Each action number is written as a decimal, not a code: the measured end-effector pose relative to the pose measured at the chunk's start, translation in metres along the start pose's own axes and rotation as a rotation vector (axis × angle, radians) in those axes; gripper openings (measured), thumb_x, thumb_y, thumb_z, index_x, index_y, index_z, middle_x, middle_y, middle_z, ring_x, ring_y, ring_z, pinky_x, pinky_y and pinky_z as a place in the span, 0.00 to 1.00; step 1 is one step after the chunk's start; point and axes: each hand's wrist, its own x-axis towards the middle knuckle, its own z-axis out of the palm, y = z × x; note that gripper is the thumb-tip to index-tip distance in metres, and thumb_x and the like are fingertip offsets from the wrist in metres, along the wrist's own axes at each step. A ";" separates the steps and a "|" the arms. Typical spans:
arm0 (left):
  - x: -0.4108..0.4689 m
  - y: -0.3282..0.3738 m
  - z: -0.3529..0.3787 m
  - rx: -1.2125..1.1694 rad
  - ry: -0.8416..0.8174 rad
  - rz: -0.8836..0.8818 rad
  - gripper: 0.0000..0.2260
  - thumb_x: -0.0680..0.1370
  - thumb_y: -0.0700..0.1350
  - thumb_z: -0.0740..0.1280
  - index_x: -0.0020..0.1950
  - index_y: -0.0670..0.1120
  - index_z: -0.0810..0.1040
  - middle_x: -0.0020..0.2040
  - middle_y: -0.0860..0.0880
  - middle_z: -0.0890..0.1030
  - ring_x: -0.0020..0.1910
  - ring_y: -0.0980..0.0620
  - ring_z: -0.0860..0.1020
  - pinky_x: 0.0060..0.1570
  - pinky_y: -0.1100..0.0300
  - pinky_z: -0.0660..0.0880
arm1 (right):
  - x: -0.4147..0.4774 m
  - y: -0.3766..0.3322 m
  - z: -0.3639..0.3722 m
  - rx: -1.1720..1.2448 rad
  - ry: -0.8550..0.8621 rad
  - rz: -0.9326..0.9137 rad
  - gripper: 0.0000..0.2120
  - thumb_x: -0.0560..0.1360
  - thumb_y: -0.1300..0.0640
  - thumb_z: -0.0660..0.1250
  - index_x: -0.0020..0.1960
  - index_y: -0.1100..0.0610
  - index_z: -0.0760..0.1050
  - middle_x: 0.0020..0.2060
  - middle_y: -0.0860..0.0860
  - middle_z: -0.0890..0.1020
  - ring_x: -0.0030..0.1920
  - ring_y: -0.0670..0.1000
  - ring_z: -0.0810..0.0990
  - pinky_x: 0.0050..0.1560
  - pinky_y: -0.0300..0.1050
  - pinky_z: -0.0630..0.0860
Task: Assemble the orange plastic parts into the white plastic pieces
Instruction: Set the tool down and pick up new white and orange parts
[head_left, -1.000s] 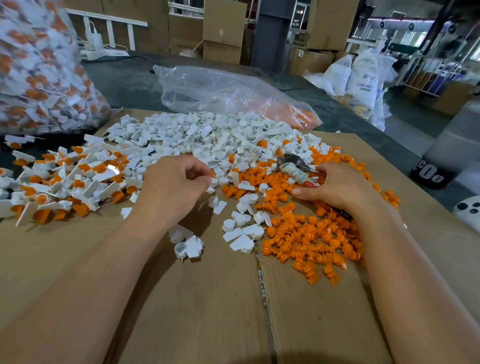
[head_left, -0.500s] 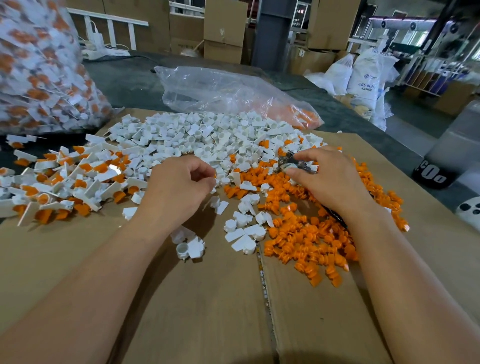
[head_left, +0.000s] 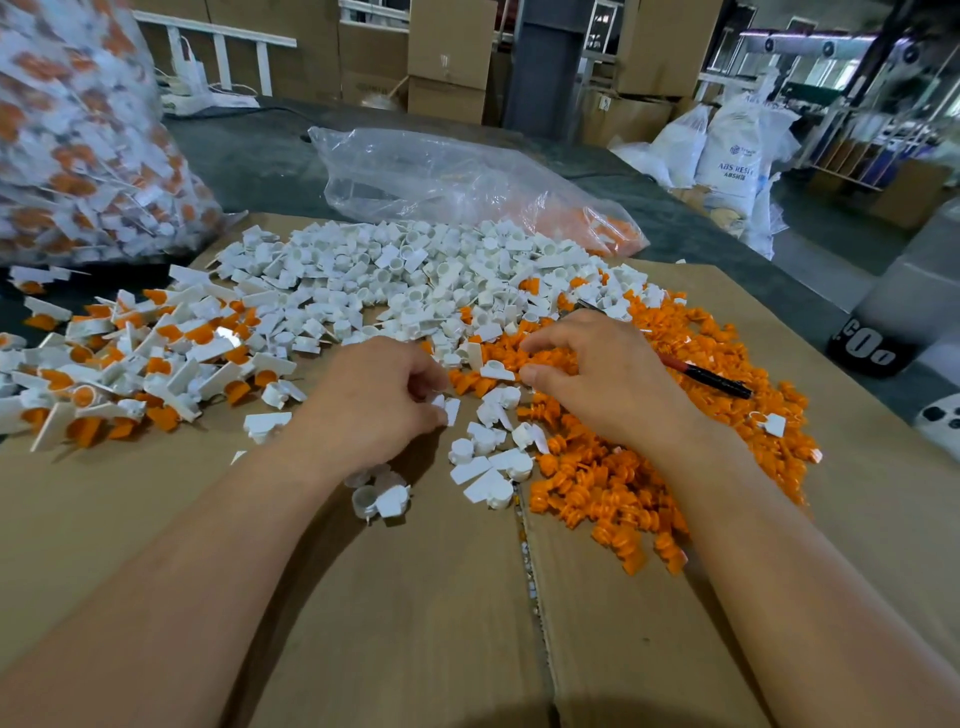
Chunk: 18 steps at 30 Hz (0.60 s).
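Matt cardboard (head_left: 415, 597), glossy plastic bag (head_left: 441, 176)

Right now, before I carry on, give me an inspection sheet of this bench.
Surface: cardboard sheet over a dark table.
Job's things: white pieces heaped far centre; orange parts heaped right; assembled pieces heaped left, more in a full bag far left.
Clutter: clear plastic bag behind the piles; hand tool lying on the orange parts.
Hands: left hand pinches a white piece; right hand, fingers relaxed, over the orange parts.
Cables: dark cable on the far table.
Surroundings: cardboard boxes, white sacks.
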 end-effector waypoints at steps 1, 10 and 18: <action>0.000 0.000 0.001 -0.011 0.000 0.004 0.11 0.71 0.43 0.73 0.53 0.48 0.81 0.42 0.56 0.77 0.40 0.60 0.73 0.37 0.72 0.66 | 0.000 0.000 0.001 -0.006 -0.006 -0.009 0.13 0.75 0.49 0.65 0.58 0.49 0.77 0.55 0.49 0.75 0.57 0.48 0.72 0.51 0.38 0.63; 0.001 0.006 0.003 -0.031 0.056 0.037 0.08 0.75 0.44 0.69 0.53 0.50 0.80 0.42 0.57 0.75 0.45 0.56 0.73 0.43 0.64 0.66 | 0.005 -0.006 0.010 -0.031 -0.050 -0.075 0.15 0.78 0.52 0.61 0.64 0.50 0.73 0.61 0.49 0.75 0.61 0.48 0.71 0.57 0.39 0.64; 0.001 0.006 0.004 -0.033 0.004 0.066 0.10 0.70 0.44 0.74 0.50 0.50 0.80 0.37 0.61 0.75 0.39 0.60 0.75 0.38 0.71 0.69 | 0.006 -0.015 0.016 -0.052 -0.104 -0.100 0.18 0.76 0.52 0.64 0.65 0.51 0.72 0.61 0.49 0.77 0.60 0.50 0.74 0.61 0.45 0.66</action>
